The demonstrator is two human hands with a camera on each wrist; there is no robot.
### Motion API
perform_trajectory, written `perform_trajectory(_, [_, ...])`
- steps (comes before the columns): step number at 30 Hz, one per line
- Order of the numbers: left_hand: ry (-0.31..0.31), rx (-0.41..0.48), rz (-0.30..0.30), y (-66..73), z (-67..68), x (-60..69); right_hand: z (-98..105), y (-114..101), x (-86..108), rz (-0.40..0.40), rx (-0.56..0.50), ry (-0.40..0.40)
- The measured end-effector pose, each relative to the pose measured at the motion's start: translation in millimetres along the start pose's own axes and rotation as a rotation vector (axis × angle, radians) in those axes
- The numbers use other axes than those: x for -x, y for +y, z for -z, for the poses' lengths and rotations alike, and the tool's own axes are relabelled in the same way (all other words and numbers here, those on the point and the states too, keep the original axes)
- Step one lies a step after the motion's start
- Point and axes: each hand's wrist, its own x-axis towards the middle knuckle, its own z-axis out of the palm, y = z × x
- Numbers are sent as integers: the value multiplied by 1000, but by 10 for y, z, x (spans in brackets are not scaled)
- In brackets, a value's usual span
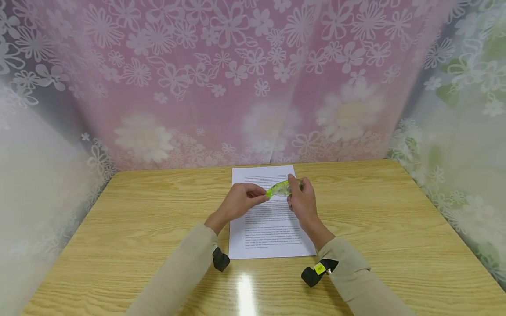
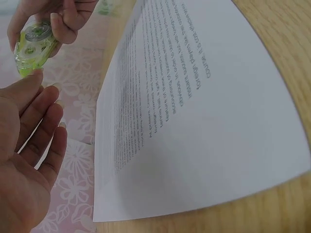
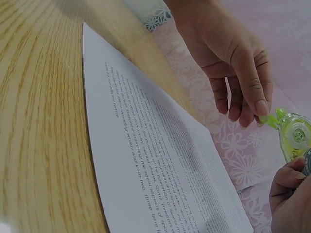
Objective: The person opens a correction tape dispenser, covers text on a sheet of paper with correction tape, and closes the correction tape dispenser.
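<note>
A see-through green correction tape (image 1: 280, 188) is held above the printed sheet of paper (image 1: 272, 253). My right hand (image 1: 304, 201) grips its body, the thumb along the top. At the other end, my left hand (image 1: 239, 202) pinches the bright green tip (image 3: 270, 120) between thumb and forefinger, its other fingers loosely bent. The round reel inside the correction tape (image 2: 36, 43) shows through the casing in the left wrist view. Whether the green tip is a separate cap, I cannot tell.
The paper lies on a wooden table (image 1: 158, 219), near its back edge. Flowered curtains (image 1: 237, 87) hang behind the table and along both sides. Black straps (image 1: 316, 274) with small devices sit at both sleeve cuffs.
</note>
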Motion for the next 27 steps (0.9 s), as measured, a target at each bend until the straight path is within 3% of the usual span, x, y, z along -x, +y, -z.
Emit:
perform_trajectory(9, [-19,62,27,-40,-62,24,37,237,-122,30,-12,-9])
perform_trajectory(27, [-3,145,9,-105,-220,17,1,283,-92,3,-7,-33])
